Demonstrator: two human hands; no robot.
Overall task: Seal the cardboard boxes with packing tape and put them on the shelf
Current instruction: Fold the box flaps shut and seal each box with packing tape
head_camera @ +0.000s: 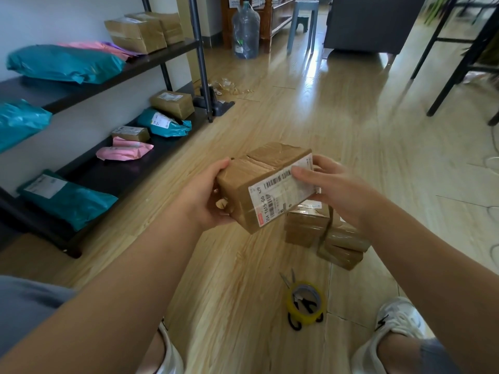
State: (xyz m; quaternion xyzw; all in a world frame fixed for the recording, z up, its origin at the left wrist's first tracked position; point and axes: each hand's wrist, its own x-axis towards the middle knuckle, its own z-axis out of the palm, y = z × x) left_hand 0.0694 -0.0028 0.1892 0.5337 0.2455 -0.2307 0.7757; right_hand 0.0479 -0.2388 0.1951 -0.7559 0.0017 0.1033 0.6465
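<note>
A brown cardboard box [259,174] with a white shipping label hangs above the floor between both hands. My left hand [208,195] grips its left end, thumb on top and fingers curled underneath. My right hand [334,187] holds the right end, with fingers laid over the label. Several more small boxes [326,233] sit stacked on the floor just below and to the right. A yellow roll of packing tape [306,303] lies on the floor near my feet, over black-handled scissors [294,322]. The dark shelf [113,168] stands at the left.
The shelf carries teal and pink mailer bags [64,63] and taped boxes [143,31]. A water jug [245,31] and a blue stool [302,22] stand at the back; a dark table frame [459,63] is at the right. Tape scraps [229,86] litter the floor by the shelf post.
</note>
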